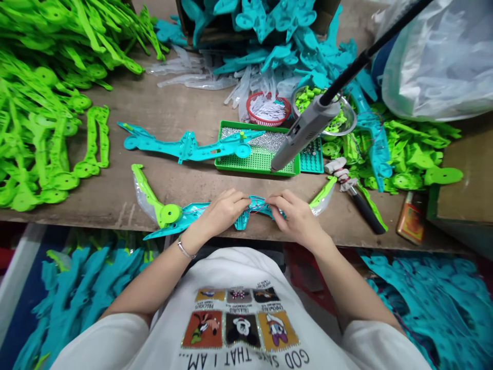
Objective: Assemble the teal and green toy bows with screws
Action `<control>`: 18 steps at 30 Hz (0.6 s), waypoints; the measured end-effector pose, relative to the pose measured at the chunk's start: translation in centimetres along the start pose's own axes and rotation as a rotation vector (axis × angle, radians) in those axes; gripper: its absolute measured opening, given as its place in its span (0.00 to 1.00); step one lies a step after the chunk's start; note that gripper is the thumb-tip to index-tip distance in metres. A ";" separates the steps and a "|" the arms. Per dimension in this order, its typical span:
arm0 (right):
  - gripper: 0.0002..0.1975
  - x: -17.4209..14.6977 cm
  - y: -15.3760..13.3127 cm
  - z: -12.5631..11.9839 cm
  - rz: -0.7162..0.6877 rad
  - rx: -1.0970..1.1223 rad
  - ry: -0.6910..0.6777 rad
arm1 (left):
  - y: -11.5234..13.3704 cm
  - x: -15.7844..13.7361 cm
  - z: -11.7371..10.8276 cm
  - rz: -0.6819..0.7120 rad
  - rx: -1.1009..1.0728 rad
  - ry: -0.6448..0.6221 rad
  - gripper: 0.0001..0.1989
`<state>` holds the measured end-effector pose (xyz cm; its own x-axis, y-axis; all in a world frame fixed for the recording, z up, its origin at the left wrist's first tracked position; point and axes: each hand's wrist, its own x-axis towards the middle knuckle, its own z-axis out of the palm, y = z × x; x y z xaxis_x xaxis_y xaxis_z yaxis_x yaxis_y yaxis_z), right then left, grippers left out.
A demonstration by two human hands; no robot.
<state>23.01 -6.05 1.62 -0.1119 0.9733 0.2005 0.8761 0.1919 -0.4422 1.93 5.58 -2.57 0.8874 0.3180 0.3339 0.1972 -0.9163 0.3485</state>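
Note:
A blue plastic toy bow body (pixel 192 213) lies across the front of the table, its hollow side up. Bright green limbs (pixel 148 192) are fitted at its two ends, with clear film hanging from them. My left hand (pixel 229 208) rests over the body left of its middle, fingers closed in a pinch. On the other side of the middle, my right hand (pixel 290 213) also pinches. A thin reddish wire (pixel 260 206) runs between the fingertips inside the body. Its exact ends under the fingers are hidden. Behind lies another blue bow half (pixel 185 147).
A grey electric screwdriver (pixel 302 136) hangs above a green tray (pixel 250 164) of screws. Behind stand a red basket (pixel 269 122) and a metal bowl (pixel 348 126) of green parts. Green pieces (pixel 46 128) pile up left. At right are a black-handled tool (pixel 365 210) and a small box (pixel 411 218).

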 end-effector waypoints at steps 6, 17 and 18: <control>0.09 2.1 0.5 0.7 0.007 0.158 0.114 | 1.1 -1.1 0.2 -0.082 -0.012 0.152 0.07; 0.15 2.8 -1.7 2.0 0.634 0.726 0.049 | 3.4 -1.0 1.5 -0.270 -0.127 0.324 0.04; 0.15 2.7 -1.8 2.2 0.640 0.766 0.043 | 3.6 -0.9 1.7 -0.287 -0.130 0.344 0.04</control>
<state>20.08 -3.52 1.09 0.3054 0.9194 -0.2480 0.2251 -0.3227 -0.9193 2.53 1.64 -3.08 0.6108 0.6363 0.4713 0.3413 -0.7487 0.5683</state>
